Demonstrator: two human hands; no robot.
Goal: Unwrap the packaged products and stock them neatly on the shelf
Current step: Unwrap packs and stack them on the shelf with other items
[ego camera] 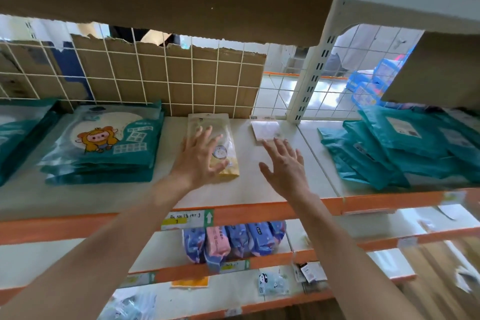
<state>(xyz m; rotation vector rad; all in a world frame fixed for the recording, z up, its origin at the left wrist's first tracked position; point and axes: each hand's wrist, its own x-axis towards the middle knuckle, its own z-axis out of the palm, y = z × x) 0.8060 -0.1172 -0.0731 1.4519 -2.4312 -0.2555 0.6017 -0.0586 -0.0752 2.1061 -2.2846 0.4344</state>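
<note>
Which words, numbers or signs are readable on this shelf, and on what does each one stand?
"1" (probably): yellow strip of the shelf label on the orange shelf edge.
White up-arrow on green: right end of that label.
Handwriting above the strip: too blurred to read.
Print on the cartoon packs, yellow pouch, teal bags, lower-shelf packs: too small or blurred.

Torn brown cardboard (179, 70) centre left, blue plastic baskets (361, 83) upper right, glossy floor (327, 96) beyond, yellow-green label (187, 219) lower centre.
</note>
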